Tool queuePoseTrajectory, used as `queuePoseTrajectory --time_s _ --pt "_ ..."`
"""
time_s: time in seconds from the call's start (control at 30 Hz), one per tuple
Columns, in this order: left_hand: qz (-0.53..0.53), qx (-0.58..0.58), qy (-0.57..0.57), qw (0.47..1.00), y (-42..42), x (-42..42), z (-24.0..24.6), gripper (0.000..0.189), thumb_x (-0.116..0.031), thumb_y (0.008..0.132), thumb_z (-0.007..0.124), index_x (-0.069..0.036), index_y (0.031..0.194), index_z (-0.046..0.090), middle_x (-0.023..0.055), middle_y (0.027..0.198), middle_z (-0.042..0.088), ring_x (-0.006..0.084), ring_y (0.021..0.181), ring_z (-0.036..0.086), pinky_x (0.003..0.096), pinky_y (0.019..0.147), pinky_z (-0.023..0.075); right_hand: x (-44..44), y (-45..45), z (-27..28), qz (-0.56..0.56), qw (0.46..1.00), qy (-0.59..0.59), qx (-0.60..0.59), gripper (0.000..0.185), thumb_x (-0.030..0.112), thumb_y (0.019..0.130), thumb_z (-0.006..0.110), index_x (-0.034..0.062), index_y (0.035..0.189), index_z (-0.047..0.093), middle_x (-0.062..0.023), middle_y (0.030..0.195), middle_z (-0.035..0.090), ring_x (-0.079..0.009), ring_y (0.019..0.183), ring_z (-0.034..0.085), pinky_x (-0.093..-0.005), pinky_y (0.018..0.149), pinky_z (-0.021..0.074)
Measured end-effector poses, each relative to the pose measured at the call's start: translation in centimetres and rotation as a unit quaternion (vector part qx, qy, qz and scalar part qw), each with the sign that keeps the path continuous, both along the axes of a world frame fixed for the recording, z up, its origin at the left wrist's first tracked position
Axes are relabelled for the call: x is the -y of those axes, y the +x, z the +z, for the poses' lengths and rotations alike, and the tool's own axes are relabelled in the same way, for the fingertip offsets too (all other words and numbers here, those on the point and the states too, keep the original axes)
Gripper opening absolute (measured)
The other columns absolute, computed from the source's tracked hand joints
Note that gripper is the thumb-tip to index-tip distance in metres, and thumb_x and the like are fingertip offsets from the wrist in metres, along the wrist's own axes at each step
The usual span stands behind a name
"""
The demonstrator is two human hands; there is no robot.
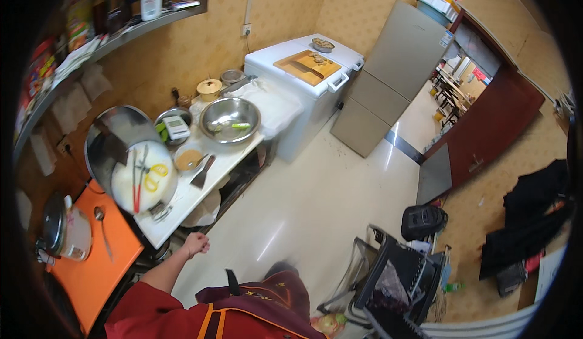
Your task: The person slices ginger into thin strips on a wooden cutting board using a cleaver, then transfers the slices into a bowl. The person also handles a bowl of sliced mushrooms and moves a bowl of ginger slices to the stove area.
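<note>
My left hand (196,244) hangs over the floor beside the white worktop (159,235), its fingers curled, with no object visible in it. My right hand is out of view. On the worktop are a steel bowl (248,119) with a little green item inside, a small bowl of brown paste (189,158) with a spoon, and a dark scraper (200,177). Behind them a kitchen scale (176,127) rests on a metal bowl. At the left, red-handled tongs (137,182) and scissors lie on a round white surface next to a large tilted steel lid or pan (107,134).
A white chest freezer (291,111) carries a cutting board (291,61) with a cleaver and a bowl. Beyond it stand a fridge (387,75) and an open red door (492,129). A folding chair (391,275) is at the lower right; an orange table (114,266) with a glass pot is at the left.
</note>
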State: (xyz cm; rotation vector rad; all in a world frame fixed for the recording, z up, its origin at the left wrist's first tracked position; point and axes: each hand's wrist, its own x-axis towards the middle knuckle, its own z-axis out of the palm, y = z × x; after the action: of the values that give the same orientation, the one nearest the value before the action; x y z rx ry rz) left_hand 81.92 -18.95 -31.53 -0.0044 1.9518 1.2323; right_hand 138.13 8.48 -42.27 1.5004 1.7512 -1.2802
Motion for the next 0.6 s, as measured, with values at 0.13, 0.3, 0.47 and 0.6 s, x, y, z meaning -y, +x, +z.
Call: queuePoseTrajectory --time_s 0.13,0.3,0.47,0.6 --pt "0.007 -0.06 0.016 0.998 -7.0 -17.5 0.4 0.014 -0.011 0.102 0.061 0.002 0.104 0.067 0.0111 0.091 0.071 0.0207 0.075 0.071 0.0355 0.066 0.062 -15.0 -7.2 -3.7 0.009 1.0 0.003 -0.005 0.04 0.035 0.095 0.065 0.0034 0.071 0.074 -0.0106 0.06 0.068 -0.0246 0.057 0.068 -0.0374 0.06 0.0574" --pt "0.01 0.025 -0.04 0.999 -7.9 -32.5 0.4 0.019 -0.014 0.103 0.062 0.002 0.113 0.067 0.0118 0.097 0.073 0.0183 0.08 0.072 0.0319 0.069 0.0615 -41.3 -14.9 -4.3 0.198 0.971 0.114 -0.073 0.049 0.038 0.099 0.062 0.0034 0.066 0.072 -0.0108 0.056 0.065 -0.0256 0.052 0.066 -0.0367 0.057 0.0567" --pt "0.011 0.033 -0.048 0.998 -9.0 -43.9 1.0 0.019 -0.012 0.105 0.061 0.002 0.115 0.067 0.0113 0.1 0.074 0.0183 0.085 0.073 0.0323 0.073 0.0621 -74.4 -39.9 6.7 0.145 0.932 0.298 -0.148 0.06 0.044 0.106 0.055 0.005 0.064 0.072 -0.0103 0.052 0.065 -0.0208 0.043 0.065 -0.0384 0.056 0.0576" --pt "0.058 0.019 -0.029 0.998 -13.1 -52.1 -0.5 0.019 -0.01 0.106 0.059 0.003 0.117 0.068 0.0105 0.1 0.074 0.0183 0.085 0.073 0.0322 0.075 0.062 -86.7 -63.1 18.4 0.067 0.886 0.258 -0.379 0.047 0.027 0.102 0.059 -0.0026 0.067 0.067 -0.0104 0.054 0.062 -0.0172 0.042 0.058 -0.035 0.041 0.0502"
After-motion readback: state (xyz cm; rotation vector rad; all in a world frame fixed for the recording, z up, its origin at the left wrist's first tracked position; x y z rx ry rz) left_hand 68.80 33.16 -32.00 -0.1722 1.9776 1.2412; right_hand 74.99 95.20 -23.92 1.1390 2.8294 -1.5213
